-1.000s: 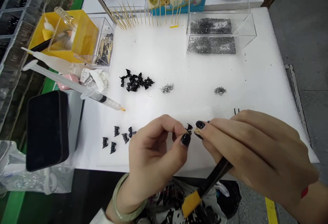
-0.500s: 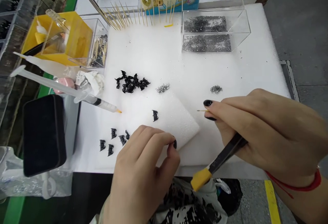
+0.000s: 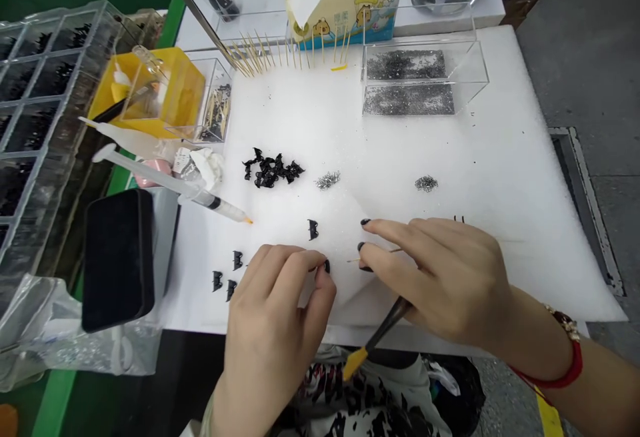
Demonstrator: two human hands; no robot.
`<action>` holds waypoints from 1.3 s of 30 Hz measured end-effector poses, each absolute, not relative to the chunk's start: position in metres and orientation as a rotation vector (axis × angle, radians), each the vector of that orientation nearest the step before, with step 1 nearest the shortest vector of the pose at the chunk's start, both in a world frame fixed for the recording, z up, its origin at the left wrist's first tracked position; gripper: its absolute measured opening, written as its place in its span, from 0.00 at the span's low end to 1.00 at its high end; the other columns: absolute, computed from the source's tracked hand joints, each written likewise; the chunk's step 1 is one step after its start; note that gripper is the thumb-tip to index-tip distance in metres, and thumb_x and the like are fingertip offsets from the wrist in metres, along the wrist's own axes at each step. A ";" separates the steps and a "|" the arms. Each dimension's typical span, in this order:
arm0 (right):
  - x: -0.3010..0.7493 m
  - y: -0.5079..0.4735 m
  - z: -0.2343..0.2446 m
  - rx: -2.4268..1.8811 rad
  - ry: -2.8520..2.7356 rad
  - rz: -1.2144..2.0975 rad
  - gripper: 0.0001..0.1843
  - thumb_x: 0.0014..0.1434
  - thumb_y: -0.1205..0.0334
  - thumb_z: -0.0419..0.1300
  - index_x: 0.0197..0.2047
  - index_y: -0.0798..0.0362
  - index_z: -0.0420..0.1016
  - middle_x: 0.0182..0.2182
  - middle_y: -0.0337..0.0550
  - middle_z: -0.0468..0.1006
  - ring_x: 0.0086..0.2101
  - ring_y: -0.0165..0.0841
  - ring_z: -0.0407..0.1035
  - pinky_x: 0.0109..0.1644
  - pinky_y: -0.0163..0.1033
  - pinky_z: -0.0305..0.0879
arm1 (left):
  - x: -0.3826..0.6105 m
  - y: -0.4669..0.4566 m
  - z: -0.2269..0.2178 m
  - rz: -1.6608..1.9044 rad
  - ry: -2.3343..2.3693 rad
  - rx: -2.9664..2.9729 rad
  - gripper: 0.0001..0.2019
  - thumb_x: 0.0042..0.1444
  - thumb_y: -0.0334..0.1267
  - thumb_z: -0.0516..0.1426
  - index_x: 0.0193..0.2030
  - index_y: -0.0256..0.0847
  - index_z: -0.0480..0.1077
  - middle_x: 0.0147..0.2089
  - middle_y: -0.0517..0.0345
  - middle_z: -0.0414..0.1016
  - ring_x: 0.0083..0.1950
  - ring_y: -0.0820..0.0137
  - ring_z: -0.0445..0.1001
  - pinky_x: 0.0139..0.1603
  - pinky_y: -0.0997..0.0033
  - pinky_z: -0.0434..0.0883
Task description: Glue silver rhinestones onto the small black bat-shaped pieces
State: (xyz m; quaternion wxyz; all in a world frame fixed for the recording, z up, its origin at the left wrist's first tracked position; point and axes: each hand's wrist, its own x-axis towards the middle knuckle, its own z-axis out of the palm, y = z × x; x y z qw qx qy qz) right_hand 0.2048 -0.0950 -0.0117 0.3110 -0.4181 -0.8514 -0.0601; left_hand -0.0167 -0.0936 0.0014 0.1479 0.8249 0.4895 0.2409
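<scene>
Head view: the right hand (image 3: 445, 283) is seen closed around a thin wooden stick (image 3: 356, 259) pinched at the fingertips, with a black-handled brush (image 3: 380, 333) tucked under the palm, its yellow end pointing to 7 o'clock. The left hand (image 3: 277, 330) is curled, thumb and forefinger pressed together on the white foam pad (image 3: 500, 157); whether anything is held between them cannot be told. A single black bat-shaped piece (image 3: 313, 229) lies on the foam at 12 o'clock from the left fingertips, just beyond the stick's tip. Three more bat pieces (image 3: 227, 277) are set at 9 o'clock from the left hand, and a heap of them (image 3: 273, 169) is piled farther out at 11 o'clock. Two small mounds of silver glitter (image 3: 327, 180) are seen on the foam, at 12 and 1 o'clock. A syringe (image 3: 175, 183) rests at 10 o'clock, tip on the foam. A clear box of glitter (image 3: 415, 77) stands at the far edge.
</scene>
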 end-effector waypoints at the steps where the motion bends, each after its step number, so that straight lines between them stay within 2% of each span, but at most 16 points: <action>1: 0.203 -0.096 -0.012 -1.120 -2.245 -0.157 0.07 0.68 0.75 0.60 0.45 0.54 0.75 0.40 0.53 0.89 0.27 0.34 0.76 0.27 0.40 0.64 | -0.017 -0.094 0.000 0.711 1.420 2.375 0.10 0.64 0.21 0.60 0.44 0.41 0.71 0.38 0.56 0.75 0.39 0.64 0.72 0.41 0.63 0.70; 6: 0.204 -0.097 -0.012 -1.140 -2.221 -0.089 0.09 0.64 0.76 0.62 0.45 0.56 0.74 0.27 0.41 0.83 0.23 0.33 0.72 0.25 0.40 0.62 | -0.017 -0.098 -0.010 0.885 1.457 2.411 0.12 0.61 0.20 0.61 0.43 0.42 0.71 0.37 0.57 0.78 0.43 0.60 0.74 0.47 0.57 0.67; 10: 0.205 -0.094 -0.013 -1.247 -2.220 -0.195 0.11 0.61 0.78 0.64 0.44 0.57 0.74 0.28 0.42 0.83 0.22 0.33 0.73 0.23 0.39 0.59 | -0.015 -0.104 -0.019 1.083 1.445 2.341 0.13 0.60 0.17 0.61 0.43 0.40 0.72 0.37 0.56 0.77 0.42 0.63 0.74 0.48 0.58 0.70; 15: 0.210 -0.097 -0.007 -1.140 -2.246 -0.062 0.09 0.61 0.78 0.61 0.44 0.58 0.75 0.18 0.34 0.70 0.18 0.32 0.60 0.22 0.41 0.55 | -0.007 -0.107 -0.022 1.091 1.340 2.265 0.13 0.60 0.16 0.60 0.42 0.39 0.71 0.36 0.56 0.77 0.41 0.65 0.73 0.50 0.55 0.72; 20: 0.218 -0.093 0.001 -1.218 -2.190 -0.155 0.10 0.61 0.77 0.62 0.44 0.55 0.75 0.20 0.35 0.75 0.21 0.33 0.64 0.25 0.44 0.58 | -0.001 -0.106 -0.018 0.960 1.287 2.324 0.12 0.61 0.17 0.61 0.41 0.40 0.72 0.37 0.55 0.76 0.41 0.63 0.70 0.47 0.50 0.68; 24: 0.220 -0.088 -0.005 -1.204 -2.161 -0.223 0.11 0.59 0.79 0.64 0.43 0.56 0.77 0.22 0.38 0.78 0.21 0.33 0.68 0.24 0.43 0.60 | -0.002 -0.105 -0.013 0.858 1.273 2.359 0.11 0.62 0.18 0.60 0.42 0.40 0.72 0.39 0.53 0.75 0.43 0.61 0.70 0.48 0.49 0.67; 27: 0.219 -0.089 -0.009 -1.144 -2.213 -0.222 0.11 0.59 0.76 0.66 0.45 0.57 0.78 0.25 0.43 0.82 0.23 0.35 0.72 0.23 0.43 0.59 | -0.004 -0.103 -0.005 0.718 1.269 2.377 0.10 0.65 0.20 0.59 0.42 0.40 0.71 0.40 0.53 0.74 0.43 0.60 0.70 0.47 0.50 0.66; 30: 0.218 -0.092 -0.010 -1.130 -2.247 -0.233 0.10 0.61 0.72 0.67 0.46 0.57 0.78 0.25 0.43 0.82 0.23 0.36 0.72 0.23 0.44 0.60 | -0.007 -0.099 0.003 0.543 1.256 2.407 0.09 0.67 0.23 0.57 0.39 0.41 0.69 0.41 0.53 0.72 0.43 0.60 0.69 0.47 0.51 0.64; 39: 0.217 -0.092 -0.010 -1.109 -2.299 -0.162 0.11 0.63 0.70 0.69 0.49 0.58 0.77 0.28 0.43 0.83 0.26 0.36 0.74 0.27 0.44 0.65 | -0.018 -0.091 0.015 0.359 1.164 2.426 0.09 0.69 0.24 0.59 0.43 0.43 0.67 0.45 0.57 0.72 0.47 0.65 0.70 0.49 0.62 0.67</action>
